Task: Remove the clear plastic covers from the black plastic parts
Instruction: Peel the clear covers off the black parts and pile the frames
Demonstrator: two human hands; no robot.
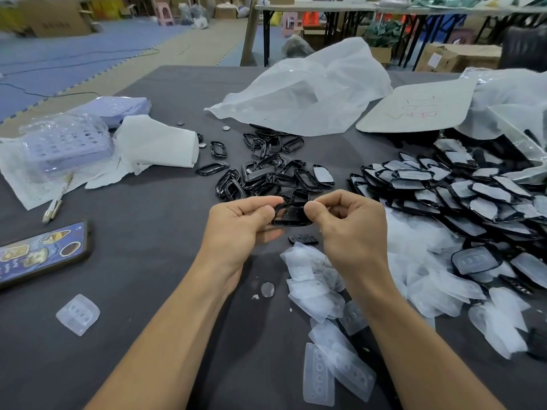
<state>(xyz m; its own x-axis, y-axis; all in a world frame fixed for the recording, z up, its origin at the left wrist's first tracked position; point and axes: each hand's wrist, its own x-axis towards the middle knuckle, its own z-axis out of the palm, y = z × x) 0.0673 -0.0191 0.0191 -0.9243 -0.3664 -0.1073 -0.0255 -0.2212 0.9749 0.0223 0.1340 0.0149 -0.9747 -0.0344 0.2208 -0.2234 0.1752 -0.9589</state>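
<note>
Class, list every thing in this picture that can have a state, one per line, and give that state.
Left hand: pinching the black part.
Right hand: pinching the same part.
Black part: held between both hands.
Frames: bare, heaped on the table.
Covered parts: covers on, piled at the right.
Clear covers: off, loose on the table.
Phone: lying flat.
Bag: crumpled.

A glossy black plastic part [291, 213], held above the table between thumbs, faces up.
</note>
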